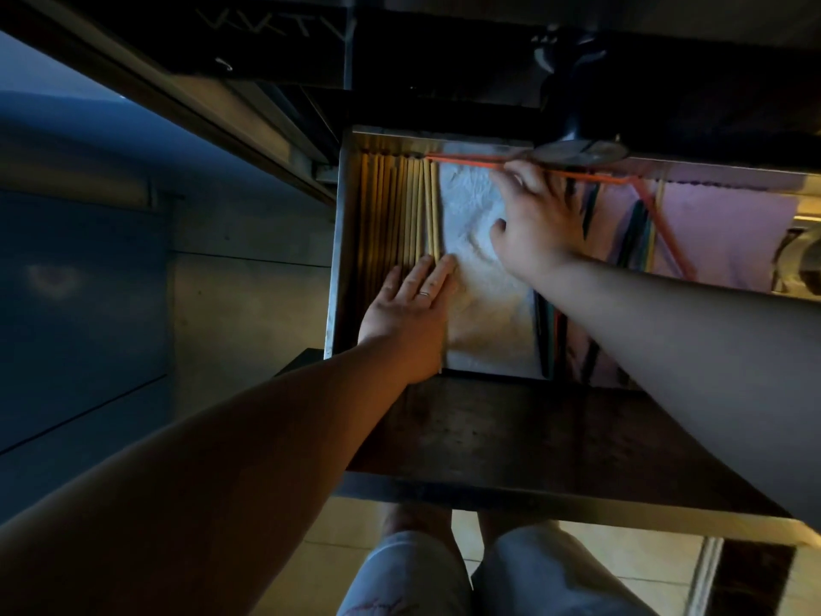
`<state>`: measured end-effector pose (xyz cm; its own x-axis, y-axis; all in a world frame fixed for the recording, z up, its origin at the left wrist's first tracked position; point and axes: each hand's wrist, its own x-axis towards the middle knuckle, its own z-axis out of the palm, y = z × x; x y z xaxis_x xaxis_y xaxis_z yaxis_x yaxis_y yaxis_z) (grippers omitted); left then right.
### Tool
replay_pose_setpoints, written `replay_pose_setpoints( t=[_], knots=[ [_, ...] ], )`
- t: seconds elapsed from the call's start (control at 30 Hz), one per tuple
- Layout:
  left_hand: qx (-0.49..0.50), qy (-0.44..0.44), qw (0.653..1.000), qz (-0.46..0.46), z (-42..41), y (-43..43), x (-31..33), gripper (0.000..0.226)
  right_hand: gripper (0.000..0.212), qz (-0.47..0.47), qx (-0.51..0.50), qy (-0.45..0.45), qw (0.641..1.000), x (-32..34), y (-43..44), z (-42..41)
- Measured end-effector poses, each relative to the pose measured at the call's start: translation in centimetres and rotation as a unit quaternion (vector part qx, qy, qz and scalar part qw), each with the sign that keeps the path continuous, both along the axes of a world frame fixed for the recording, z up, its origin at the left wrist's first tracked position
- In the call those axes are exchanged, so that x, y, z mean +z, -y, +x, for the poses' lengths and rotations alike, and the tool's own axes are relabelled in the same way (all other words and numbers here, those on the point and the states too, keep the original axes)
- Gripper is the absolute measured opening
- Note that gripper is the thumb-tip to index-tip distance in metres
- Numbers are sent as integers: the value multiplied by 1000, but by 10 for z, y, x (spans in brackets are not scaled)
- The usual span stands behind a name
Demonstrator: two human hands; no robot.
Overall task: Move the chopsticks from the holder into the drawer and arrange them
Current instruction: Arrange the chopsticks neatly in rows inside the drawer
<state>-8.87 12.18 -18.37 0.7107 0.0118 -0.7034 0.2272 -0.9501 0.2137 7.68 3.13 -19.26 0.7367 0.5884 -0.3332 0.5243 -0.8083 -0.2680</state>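
We see a dim room, warm light on pale tiled floor near btm; dark worktop near us, blue-grey cabinet panels left, steel rail far left.

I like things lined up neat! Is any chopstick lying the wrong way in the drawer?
Yes. An orange chopstick lies sideways along the drawer's back edge, while the wooden chopsticks lie side by side. The right hand touches it.

crumpled white towel, pink cloth, round metal disc
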Motion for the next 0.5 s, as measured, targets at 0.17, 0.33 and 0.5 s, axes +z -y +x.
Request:
replay_pose_setpoints(
  t=[0.17,0.33,0.5],
  knots=[
    [9,11,1000,17,-11,-2,4,98,56,-49,33,42,997,-1,-7,8],
    [19,-14,1000,18,-9,1,7,95,33,-128,47,45,990,-2,-9,14],
    [36,-18,999,15,-7,3,10,92,20,-167,47,150,973,3,5,14]
  ],
)
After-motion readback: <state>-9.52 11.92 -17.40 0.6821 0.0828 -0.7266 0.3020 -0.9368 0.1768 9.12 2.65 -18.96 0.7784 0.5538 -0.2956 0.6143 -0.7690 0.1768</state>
